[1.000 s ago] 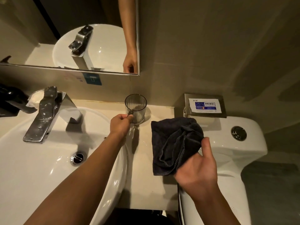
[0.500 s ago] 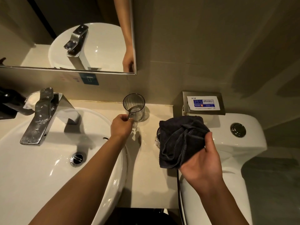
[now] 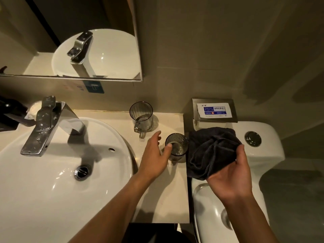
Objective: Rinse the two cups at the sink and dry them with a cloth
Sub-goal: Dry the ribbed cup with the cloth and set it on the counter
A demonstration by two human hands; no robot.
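Dark cloth [image 3: 213, 151] bunched in my right hand [image 3: 231, 176], ready for drying. Left hand [image 3: 154, 158] spread loose, thumb touching the near cup [image 3: 176, 146]; other cup [image 3: 141, 118] sat behind it, both right of the sink [image 3: 43, 199].

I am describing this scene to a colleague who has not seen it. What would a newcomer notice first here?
First, the two hands at centre: the left hand reaches for a ribbed cup on the counter, and the right hand holds a dark cloth over the toilet tank. Behind stands a second cup, and the white sink with its faucet fills the left.
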